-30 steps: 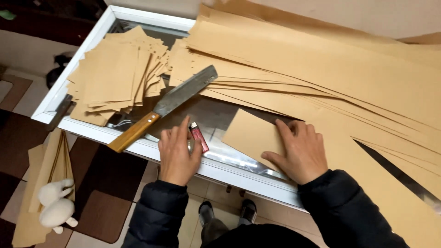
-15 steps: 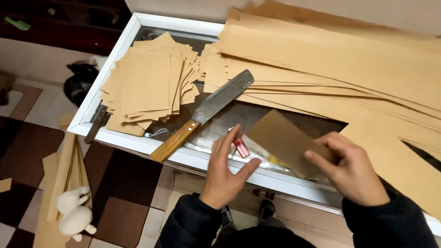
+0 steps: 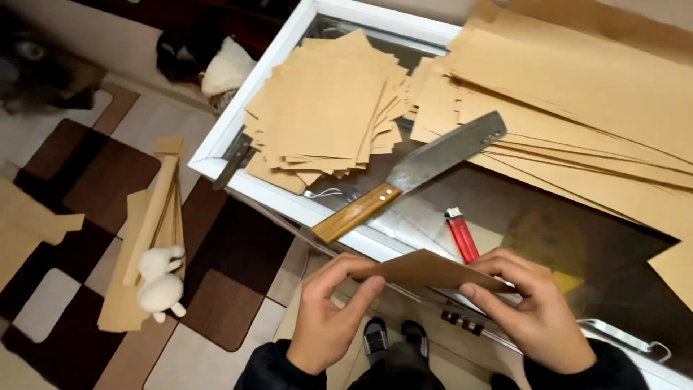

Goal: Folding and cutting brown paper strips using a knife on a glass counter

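Note:
My left hand (image 3: 328, 314) and my right hand (image 3: 534, 310) both pinch a cut sheet of brown paper (image 3: 426, 269), held nearly flat at the near edge of the glass table (image 3: 216, 162). A red lighter (image 3: 462, 237) lies just beyond the sheet. A large knife (image 3: 415, 173) with a wooden handle rests on the glass, blade pointing up-right. A pile of cut brown sheets (image 3: 325, 108) sits at the table's left end. Long brown paper sheets (image 3: 577, 94) cover the right and far side.
Brown paper strips (image 3: 151, 224) and a small white plush toy (image 3: 162, 278) lie on the checkered brown and white floor at left. A dark and white bundle (image 3: 209, 61) sits on the floor by the table's far corner. My feet (image 3: 393, 339) show under the table edge.
Both hands lifted the cut sheet off the glass and drew it toward me to the table's edge. The view has shifted left and closer.

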